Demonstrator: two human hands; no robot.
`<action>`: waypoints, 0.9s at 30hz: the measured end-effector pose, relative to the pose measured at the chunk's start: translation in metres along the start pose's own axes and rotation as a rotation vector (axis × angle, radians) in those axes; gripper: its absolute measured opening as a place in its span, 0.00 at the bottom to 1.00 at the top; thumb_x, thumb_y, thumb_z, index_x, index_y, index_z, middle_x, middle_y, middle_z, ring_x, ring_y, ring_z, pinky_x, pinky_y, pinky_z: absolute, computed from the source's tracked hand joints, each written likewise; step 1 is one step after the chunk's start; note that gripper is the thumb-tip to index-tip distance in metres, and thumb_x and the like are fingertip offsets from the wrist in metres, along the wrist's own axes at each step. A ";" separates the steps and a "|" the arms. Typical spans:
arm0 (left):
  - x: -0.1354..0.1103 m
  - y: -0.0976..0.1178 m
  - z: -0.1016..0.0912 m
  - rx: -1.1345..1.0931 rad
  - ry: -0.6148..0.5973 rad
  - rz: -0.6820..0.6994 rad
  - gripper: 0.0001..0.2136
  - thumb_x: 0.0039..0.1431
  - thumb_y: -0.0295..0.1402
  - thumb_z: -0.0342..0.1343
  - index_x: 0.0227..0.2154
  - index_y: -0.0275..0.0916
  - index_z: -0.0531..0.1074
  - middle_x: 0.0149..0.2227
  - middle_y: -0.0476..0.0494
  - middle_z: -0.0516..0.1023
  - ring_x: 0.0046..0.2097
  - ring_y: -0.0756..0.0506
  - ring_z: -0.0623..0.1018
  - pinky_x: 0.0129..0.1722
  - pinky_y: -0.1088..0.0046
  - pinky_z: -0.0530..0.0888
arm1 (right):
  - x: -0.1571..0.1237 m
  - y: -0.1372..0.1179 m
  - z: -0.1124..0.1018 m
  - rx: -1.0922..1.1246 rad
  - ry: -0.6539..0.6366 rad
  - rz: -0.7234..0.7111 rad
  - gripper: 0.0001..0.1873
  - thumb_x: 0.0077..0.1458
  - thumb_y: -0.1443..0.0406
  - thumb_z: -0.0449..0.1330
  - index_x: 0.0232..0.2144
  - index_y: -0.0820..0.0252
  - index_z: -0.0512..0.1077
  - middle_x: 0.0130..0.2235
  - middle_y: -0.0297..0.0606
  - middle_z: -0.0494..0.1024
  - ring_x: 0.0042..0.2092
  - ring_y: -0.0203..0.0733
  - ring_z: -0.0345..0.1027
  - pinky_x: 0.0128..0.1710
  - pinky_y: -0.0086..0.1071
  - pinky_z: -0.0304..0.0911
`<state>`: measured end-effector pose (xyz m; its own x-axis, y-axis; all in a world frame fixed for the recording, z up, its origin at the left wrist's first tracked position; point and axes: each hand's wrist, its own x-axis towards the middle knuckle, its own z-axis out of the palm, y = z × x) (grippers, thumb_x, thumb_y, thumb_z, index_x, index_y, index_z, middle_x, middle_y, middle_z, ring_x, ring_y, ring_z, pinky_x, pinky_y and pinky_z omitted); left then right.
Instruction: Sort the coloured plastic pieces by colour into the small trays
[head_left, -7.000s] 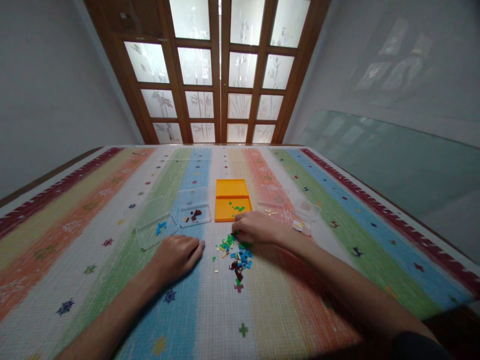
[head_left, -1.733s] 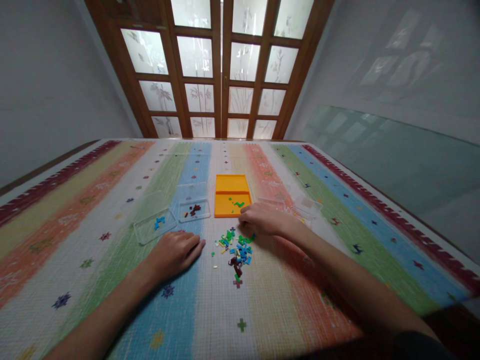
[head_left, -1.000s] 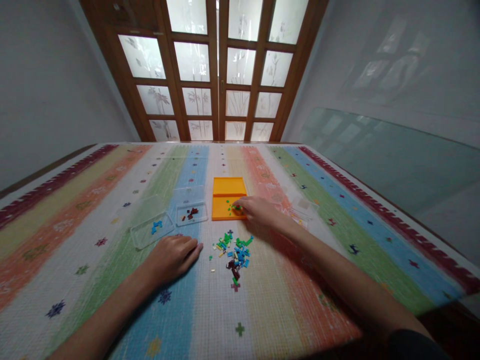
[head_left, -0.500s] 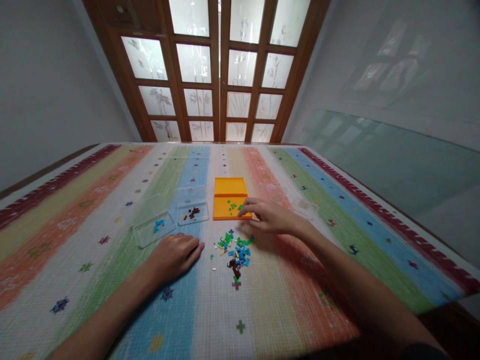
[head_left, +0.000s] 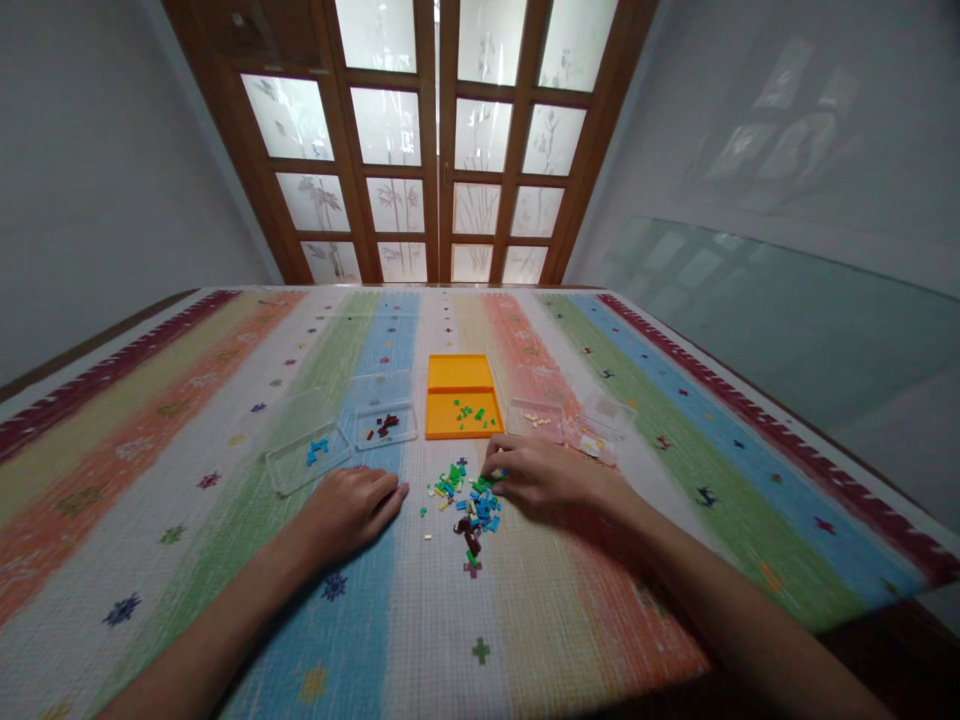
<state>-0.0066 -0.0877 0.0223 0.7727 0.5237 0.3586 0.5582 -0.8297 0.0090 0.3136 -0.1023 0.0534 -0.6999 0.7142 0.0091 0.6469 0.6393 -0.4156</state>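
My right hand [head_left: 532,468] reaches over the right edge of a pile of small building bricks [head_left: 480,505], coloured green, blue, dark brown and cream. Its thumb and fingertips come together at the green bricks there; whatever sits between them is hidden. On the tablecloth, left of the pile, my left hand [head_left: 356,505] rests palm down with fingers loosely stretched and holding nothing. Beyond the pile stands an open orange box [head_left: 442,420], with several green bricks [head_left: 476,412] scattered in its near half.
Left of the orange box are a clear box [head_left: 412,437] of brown bricks and another clear box [head_left: 281,487] with blue bricks. To its right lie a clear box [head_left: 559,436] of cream pieces and another clear box [head_left: 611,455] with pale and yellowish pieces. A striped tablecloth [head_left: 442,630] covers the table.
My right hand has moved from the orange box back toward me to the pile, uncovering the clear boxes on the right. My left hand has stayed in place.
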 end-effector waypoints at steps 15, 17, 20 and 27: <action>0.000 -0.002 0.003 0.003 -0.029 -0.011 0.21 0.75 0.35 0.40 0.25 0.39 0.68 0.22 0.47 0.74 0.24 0.47 0.74 0.27 0.70 0.66 | -0.004 0.005 0.005 0.068 0.061 -0.044 0.08 0.59 0.74 0.63 0.37 0.57 0.78 0.41 0.39 0.78 0.41 0.40 0.71 0.40 0.32 0.64; 0.000 -0.002 0.003 -0.003 -0.028 -0.007 0.21 0.75 0.35 0.40 0.25 0.39 0.68 0.22 0.47 0.74 0.24 0.47 0.74 0.27 0.70 0.66 | -0.004 0.006 0.006 0.062 0.070 -0.044 0.08 0.59 0.74 0.62 0.37 0.58 0.78 0.41 0.40 0.78 0.41 0.40 0.71 0.40 0.33 0.64; 0.000 -0.002 0.002 -0.009 -0.022 -0.006 0.21 0.75 0.35 0.40 0.25 0.39 0.68 0.22 0.46 0.74 0.24 0.47 0.74 0.28 0.70 0.66 | -0.005 0.007 0.007 0.056 0.069 -0.046 0.06 0.61 0.72 0.62 0.38 0.58 0.77 0.41 0.40 0.78 0.41 0.40 0.71 0.41 0.33 0.65; -0.001 -0.002 0.003 -0.011 -0.032 -0.014 0.21 0.75 0.35 0.40 0.25 0.39 0.69 0.23 0.46 0.74 0.25 0.47 0.74 0.28 0.70 0.66 | -0.003 0.003 0.015 -0.053 0.095 -0.026 0.12 0.63 0.71 0.60 0.47 0.57 0.76 0.41 0.42 0.77 0.41 0.41 0.70 0.39 0.33 0.63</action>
<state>-0.0077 -0.0864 0.0189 0.7741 0.5412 0.3286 0.5659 -0.8241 0.0240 0.3127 -0.1069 0.0383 -0.6867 0.7191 0.1066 0.6457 0.6707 -0.3651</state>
